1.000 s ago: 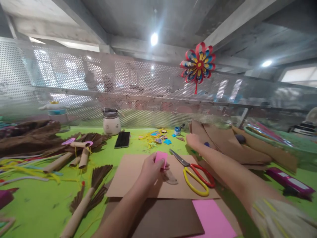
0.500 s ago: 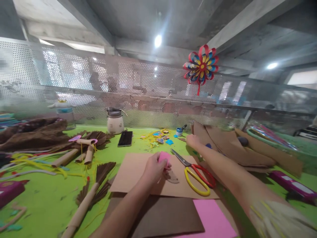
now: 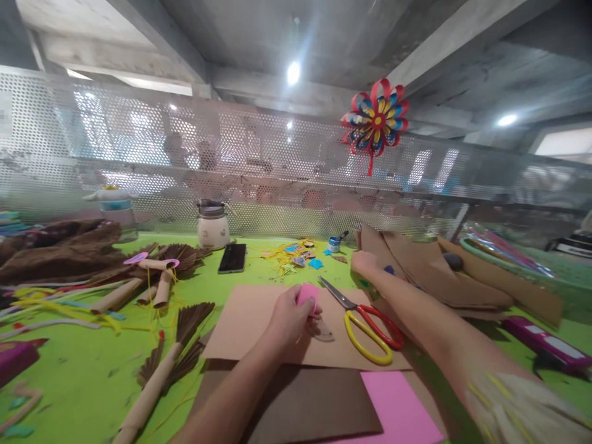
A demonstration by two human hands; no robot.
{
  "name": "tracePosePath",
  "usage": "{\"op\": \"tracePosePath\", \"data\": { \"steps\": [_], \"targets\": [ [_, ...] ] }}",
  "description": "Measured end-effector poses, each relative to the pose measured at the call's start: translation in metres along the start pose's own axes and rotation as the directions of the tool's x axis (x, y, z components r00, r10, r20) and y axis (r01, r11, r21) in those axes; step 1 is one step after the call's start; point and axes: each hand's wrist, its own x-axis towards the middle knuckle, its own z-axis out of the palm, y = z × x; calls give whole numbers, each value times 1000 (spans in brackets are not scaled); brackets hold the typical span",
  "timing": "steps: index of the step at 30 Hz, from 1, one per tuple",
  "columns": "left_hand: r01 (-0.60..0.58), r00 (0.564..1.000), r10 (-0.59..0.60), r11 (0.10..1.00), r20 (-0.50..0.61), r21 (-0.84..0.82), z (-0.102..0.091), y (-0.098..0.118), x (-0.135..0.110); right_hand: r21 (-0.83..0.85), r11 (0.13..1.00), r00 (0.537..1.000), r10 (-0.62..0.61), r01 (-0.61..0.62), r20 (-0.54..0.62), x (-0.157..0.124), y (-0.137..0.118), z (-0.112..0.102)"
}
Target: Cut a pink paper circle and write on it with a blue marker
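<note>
My left hand (image 3: 289,314) is closed around a small pink paper piece (image 3: 308,297) above a tan sheet (image 3: 235,327). Just under its fingers lies a fan-shaped grey-brown scrap (image 3: 324,333). Scissors (image 3: 367,333) with one red and one yellow handle rest on the sheet's right side, blades slightly apart. My right hand (image 3: 364,263) reaches to the far right, beside a stack of brown paper (image 3: 425,271); its fingers are turned away, so I cannot see what they touch. A small blue-labelled jar (image 3: 333,245) stands close to it.
Nearer me lie a dark brown sheet (image 3: 305,404) and a pink sheet (image 3: 402,404). Paper tubes with pleated fans (image 3: 155,370) fill the left. A phone (image 3: 232,258), a jug (image 3: 213,225) and colourful cut-outs (image 3: 296,254) sit at the back. A purple box (image 3: 546,344) is on the right.
My right hand has shifted slightly right, leaving a small gap to a brown scrap near the jar. My left hand keeps its hold on the pink paper piece. The view has moved slightly.
</note>
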Motion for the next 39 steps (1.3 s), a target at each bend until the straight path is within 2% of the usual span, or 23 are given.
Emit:
{"op": "tracePosePath", "data": {
  "steps": [4, 7, 12, 15, 17, 21, 27, 33, 36, 39],
  "targets": [
    [-1, 1000, 3, 999, 29, -49, 0, -1, -1, -12, 1000, 1000, -2, 2, -4, -13, 0, -15],
    [5, 999, -1, 997, 42, -83, 0, 1, -3, 4, 999, 998, -52, 52, -32, -38, -2, -32],
    [32, 998, -25, 989, 49, -145, 0, 0, -5, 73, 958, 961, -275, 276, -22, -107, 8, -46],
    [49, 998, -43, 983, 41, -177, -2, 1, -5, 123, 917, 921, -387, 380, 40, -141, 19, -43],
    [59, 998, -53, 979, 37, -195, -4, 4, -5, 134, 899, 899, -430, 417, 86, -153, 24, -38],
    [70, 997, -62, 970, 44, -235, -9, 13, -5, 120, 888, 880, -457, 444, 128, -159, 26, -27],
    [49, 998, -39, 964, 43, -262, -10, 11, -5, 65, 912, 908, -410, 405, 86, -165, 30, -17],
    [43, 996, -26, 975, 83, -217, -12, 10, -6, 37, 927, 925, -376, 374, 63, -166, 30, -19],
    [24, 997, -7, 978, 83, -208, -12, 11, -6, 53, 913, 913, -406, 404, 32, -171, 26, -22],
    [-13, 997, 29, 978, 73, -209, -13, 11, -6, 103, 893, 893, -445, 438, 65, -176, 24, -20]
  ]
}}
